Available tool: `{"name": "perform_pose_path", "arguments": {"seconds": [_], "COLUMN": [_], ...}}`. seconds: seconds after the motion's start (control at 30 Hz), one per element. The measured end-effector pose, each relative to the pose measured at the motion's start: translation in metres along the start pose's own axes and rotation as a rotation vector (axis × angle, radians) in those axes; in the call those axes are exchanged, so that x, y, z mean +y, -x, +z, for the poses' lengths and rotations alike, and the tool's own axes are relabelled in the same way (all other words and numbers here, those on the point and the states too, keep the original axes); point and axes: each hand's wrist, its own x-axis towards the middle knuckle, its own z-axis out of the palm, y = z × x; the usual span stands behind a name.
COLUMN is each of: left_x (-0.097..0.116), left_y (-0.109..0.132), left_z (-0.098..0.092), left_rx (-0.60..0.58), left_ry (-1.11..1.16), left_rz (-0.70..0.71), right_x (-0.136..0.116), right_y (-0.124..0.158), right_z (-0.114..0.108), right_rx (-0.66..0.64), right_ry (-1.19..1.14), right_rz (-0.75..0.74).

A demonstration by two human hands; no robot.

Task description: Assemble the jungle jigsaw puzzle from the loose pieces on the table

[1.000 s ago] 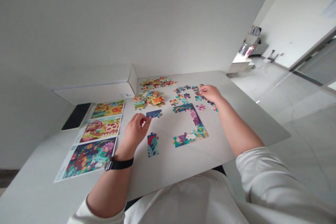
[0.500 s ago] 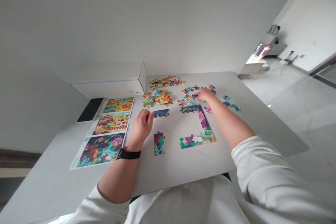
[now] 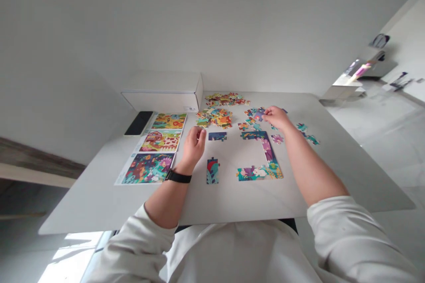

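Several loose puzzle pieces (image 3: 255, 114) lie scattered right of centre on the table (image 3: 332, 172), touched by the right hand (image 3: 276, 117). Its fingers are bunched, and whether they grip one is unclear. Further left, a blue piece (image 3: 217, 136) lies with its long axis left-to-right beside the left hand (image 3: 193, 145), whose fingers are curled, any hold hidden.

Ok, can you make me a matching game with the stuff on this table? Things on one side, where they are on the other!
Things:
1. phone
2. watch
3. white box
4. joined puzzle corner

Places:
A. around the left arm
B. at the far edge of the table
C. just beside the right forearm
D. left of the picture sheet

Pairs: 1-D, 2-A, 3-B, 4-C.
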Motion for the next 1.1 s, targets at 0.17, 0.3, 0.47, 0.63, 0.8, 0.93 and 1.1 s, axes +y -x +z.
{"name": "perform_pose_path", "arguments": {"seconds": [0.17,0.3,0.47,0.63,0.8,0.93,1.1], "left_x": [-0.005,0.000,0.009,0.011,0.008,0.000,-0.006], "left_y": [0.000,0.002,0.007,0.011,0.011,0.009,0.006], "left_z": [0.006,0.004,0.000,-0.001,0.000,0.003,0.001], "left_rx": [-0.055,-0.127,-0.244,-0.338,-0.405,-0.396,-0.372], "left_ry": [0.201,0.359,0.520,0.513,0.495,0.445,0.418], "left_rz": [-0.132,-0.201,-0.244,-0.171,-0.121,-0.152,-0.329], "right_x": [-0.046,-0.066,-0.062,-0.056,-0.049,-0.042,-0.040], "right_y": [0.042,0.084,0.119,0.125,0.122,0.120,0.123], "right_z": [0.033,0.077,0.116,0.123,0.129,0.134,0.134], "right_rx": [-0.187,-0.358,-0.434,-0.457,-0.450,-0.360,-0.183], "right_ry": [-0.284,-0.368,-0.488,-0.490,-0.436,-0.342,-0.110], "right_rz": [-0.195,-0.232,-0.166,-0.156,-0.197,-0.277,-0.520]}}
